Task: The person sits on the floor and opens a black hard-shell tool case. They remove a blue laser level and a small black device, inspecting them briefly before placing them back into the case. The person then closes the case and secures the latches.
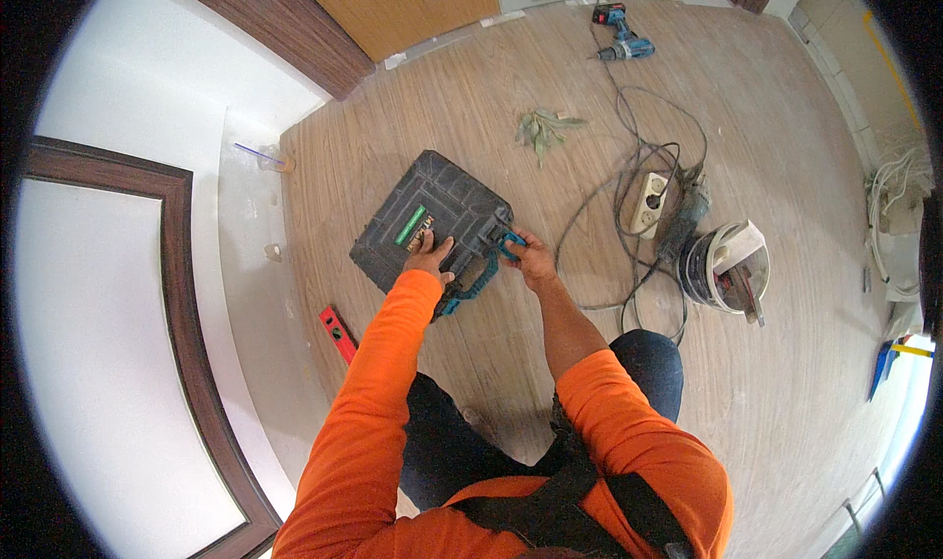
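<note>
A black plastic tool case (449, 198) with a green label, a teal handle (480, 279) and teal latches lies on the wood-look floor before me. My left hand (430, 255) rests on its lid near the front edge, fingers spread. At the case's right front corner, the fingers and thumb of my right hand (532, 258) pinch a teal latch (510, 244). The case looks closed. The other teal latch (451, 306) sits beyond the handle, near my left forearm.
A cordless drill (626, 47) lies far off. At right are tangled cables, a power strip (650, 205), an angle grinder (685, 216) and a bucket (762, 264) holding tools. Dried leaves (544, 128) lie ahead, a red spirit level (339, 334) at left, and a cup (284, 163) by the wall.
</note>
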A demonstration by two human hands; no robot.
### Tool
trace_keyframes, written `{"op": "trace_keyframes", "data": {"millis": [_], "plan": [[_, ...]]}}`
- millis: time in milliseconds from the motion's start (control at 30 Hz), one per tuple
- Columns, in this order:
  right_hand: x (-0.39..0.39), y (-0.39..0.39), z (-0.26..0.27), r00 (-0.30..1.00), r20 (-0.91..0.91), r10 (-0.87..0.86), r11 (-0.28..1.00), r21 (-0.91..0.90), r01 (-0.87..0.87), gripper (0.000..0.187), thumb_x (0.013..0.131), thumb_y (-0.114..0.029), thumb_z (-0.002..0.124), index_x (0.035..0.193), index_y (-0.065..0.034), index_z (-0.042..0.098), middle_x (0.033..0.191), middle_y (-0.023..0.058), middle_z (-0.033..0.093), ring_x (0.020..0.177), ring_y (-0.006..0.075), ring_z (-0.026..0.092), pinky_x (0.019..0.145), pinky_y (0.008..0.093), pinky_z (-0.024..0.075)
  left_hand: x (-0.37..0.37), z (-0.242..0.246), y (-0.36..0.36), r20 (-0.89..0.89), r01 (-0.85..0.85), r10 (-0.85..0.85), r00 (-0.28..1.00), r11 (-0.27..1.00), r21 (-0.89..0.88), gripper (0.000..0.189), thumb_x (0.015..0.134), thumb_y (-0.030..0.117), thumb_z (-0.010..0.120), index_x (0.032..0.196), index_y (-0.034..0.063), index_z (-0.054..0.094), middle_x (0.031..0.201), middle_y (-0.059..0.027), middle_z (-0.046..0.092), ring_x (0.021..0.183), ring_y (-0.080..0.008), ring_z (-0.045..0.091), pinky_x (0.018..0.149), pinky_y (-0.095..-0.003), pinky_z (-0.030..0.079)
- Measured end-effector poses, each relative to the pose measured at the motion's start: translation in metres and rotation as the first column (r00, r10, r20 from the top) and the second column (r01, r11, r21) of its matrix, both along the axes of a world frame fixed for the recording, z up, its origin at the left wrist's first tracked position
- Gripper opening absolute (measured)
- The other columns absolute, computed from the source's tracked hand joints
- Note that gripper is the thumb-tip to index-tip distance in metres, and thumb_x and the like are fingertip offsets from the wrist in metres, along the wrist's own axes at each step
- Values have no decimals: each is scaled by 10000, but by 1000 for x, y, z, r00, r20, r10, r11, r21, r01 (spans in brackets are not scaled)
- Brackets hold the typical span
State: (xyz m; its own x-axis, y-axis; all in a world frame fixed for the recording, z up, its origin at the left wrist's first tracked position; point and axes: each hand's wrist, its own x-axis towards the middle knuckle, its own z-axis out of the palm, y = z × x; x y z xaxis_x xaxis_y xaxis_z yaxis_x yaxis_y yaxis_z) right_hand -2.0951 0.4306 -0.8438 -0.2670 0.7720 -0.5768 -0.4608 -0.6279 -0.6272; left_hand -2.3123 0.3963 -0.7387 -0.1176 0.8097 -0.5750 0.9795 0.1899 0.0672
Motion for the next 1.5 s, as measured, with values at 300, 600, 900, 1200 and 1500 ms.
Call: {"op": "trace_keyframes", "data": {"millis": [300, 600, 900, 1200, 1500], "plan": [[-9, 2, -9, 978, 207, 39, 996, 66, -54, 247, 870, -182, 668, 1081, -70, 610, 948, 18, 635, 824, 139, 602, 633, 307, 508, -3, 0, -3, 7, 18, -18, 1000, 1000, 22, 819, 766, 335, 742, 1450, 351, 292, 1558, -132, 106, 1432, -326, 111, 1142, -364, 213], [-18, 2, -17, 979, 202, -21, 1000, 26, 16, 263, 873, -289, 668, 943, -38, 631, 807, 49, 641, 698, 157, 618, 553, 312, 505, -4, 0, -4, 30, -3, 2, 1000, 999, 33, 789, 768, 319, 741, 1439, 337, 328, 1554, -146, 111, 1437, -320, 92, 1144, -352, 203], [-20, -4, -28, 958, 287, 3, 982, -181, 51, 277, 872, -294, 664, 961, -34, 629, 792, 52, 638, 592, 166, 594, 538, 307, 511, -5, -3, -5, 7, 35, -35, 999, 999, 33, 803, 774, 315, 734, 1449, 340, 300, 1552, -151, 122, 1419, -357, 150, 1118, -408, 267], [0, 0, -29, 998, -67, -20, 988, -157, 10, 255, 900, -301, 611, 1014, -75, 576, 902, 56, 629, 758, 188, 616, 604, 290, 503, -5, -9, -2, -4, 37, -37, 999, 999, 4, 816, 788, 319, 722, 1458, 366, 259, 1566, -111, 67, 1434, -337, 94, 1122, -402, 266], [4, -4, -31, 970, -244, 8, 995, -94, -32, 251, 905, -123, 567, 1140, -37, 546, 1039, 61, 627, 920, 219, 601, 823, 350, 485, -3, -3, 2, -6, -19, 19, 1000, 998, -66, 831, 782, 333, 730, 1457, 387, 247, 1567, -105, 60, 1442, -322, 36, 1145, -376, 208]]}}
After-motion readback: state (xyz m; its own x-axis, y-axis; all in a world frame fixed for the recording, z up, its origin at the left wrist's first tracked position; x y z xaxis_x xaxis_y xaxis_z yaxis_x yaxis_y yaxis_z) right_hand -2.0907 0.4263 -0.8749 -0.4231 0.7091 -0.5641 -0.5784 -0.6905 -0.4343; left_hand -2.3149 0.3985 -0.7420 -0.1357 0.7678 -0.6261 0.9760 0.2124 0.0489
